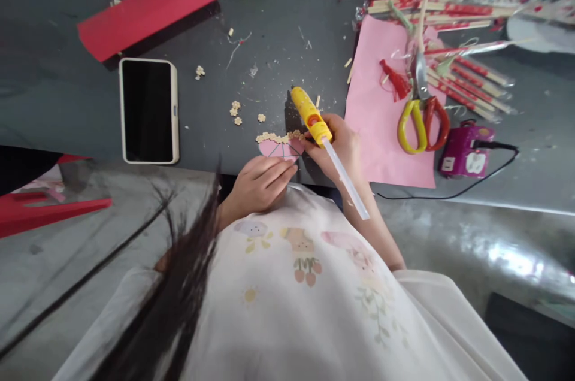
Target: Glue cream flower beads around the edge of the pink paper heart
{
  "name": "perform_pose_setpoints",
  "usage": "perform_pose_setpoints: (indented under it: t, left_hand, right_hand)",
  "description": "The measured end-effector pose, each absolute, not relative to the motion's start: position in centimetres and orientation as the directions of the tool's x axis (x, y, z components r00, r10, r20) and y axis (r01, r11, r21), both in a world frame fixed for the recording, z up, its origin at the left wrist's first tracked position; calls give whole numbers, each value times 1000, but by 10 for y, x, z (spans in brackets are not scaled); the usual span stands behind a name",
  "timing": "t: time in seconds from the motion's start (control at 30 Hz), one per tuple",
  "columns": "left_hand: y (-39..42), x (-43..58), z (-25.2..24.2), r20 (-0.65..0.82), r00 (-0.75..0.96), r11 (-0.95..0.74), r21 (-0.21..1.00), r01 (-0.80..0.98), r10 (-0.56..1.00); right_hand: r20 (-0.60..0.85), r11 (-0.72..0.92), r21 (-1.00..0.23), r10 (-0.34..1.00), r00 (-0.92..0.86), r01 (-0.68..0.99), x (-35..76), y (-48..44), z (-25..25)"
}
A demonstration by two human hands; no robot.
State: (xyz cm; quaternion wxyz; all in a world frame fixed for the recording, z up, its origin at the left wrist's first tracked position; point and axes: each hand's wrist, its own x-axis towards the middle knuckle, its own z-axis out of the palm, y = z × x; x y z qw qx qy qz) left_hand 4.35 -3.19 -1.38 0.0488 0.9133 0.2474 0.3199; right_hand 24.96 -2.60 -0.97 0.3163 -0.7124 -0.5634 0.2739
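From my remote seat, I start at the far left of the dark grey tabletop (274, 21), where a folded strip of red card (150, 12) lies beyond a smartphone (148, 111) in a pale case. Next I see loose flower-shaped pieces (236, 105), scattered near the middle. The left hand (260, 183) rests with its fingers together on the near edge of a pink paper fan shape (278, 148) by the table's front edge; I cannot tell whether the thumb pinches from below. More such pieces line the fan shape's far edge. The right hand (336, 150) seems wrapped round a yellow glue gun (306, 108), though its handle is hidden; its fingertips reach the fan shape's right end. Farther right, scissors (421, 78) lie partly on a pink sheet (380, 123), beside wrapped sticks (476, 78) and a purple box (462, 140) with a black cable (453, 194).
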Motion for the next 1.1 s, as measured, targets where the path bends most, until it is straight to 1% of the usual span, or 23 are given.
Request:
perform_pose_setpoints:
  t: [0.13,0.23,0.3,0.53,0.7,0.87,0.93,1.03,1.1]
  left_hand:
    - [-37,49,-16,481,714,-861,260,437,508]
    - [-39,51,-19,446,706,-835,303,459,550]
    - [-39,52,-19,456,697,-833,313,457,553]
    - [-37,55,-16,513,677,-845,228,485,527]
    - [-37,62,-13,539,617,-789,159,594,573]
    - [-40,71,-18,488,554,-705,203,679,675]
    - [-41,73,-20,474,552,-698,214,684,686]
    - [-41,75,-22,468,555,-693,196,694,688]
    - [-41,76,-23,459,547,-685,214,697,700]
  right_hand:
    - [-27,-157,-751,978,208,642,252,-26,-16]
    - [-28,-162,-749,976,214,642,254,-25,-19]
    - [-31,-166,-750,976,217,640,254,-25,-20]
    - [-59,-187,-752,974,218,632,253,-25,-14]
    - [-58,-187,-748,974,218,637,254,-25,-13]
    - [-52,-179,-760,975,216,624,254,-25,-12]
    - [-52,-182,-760,974,221,624,254,-25,-12]
    - [-58,-187,-761,973,221,622,254,-24,-12]
    - [-74,-196,-759,973,217,621,254,-25,-12]
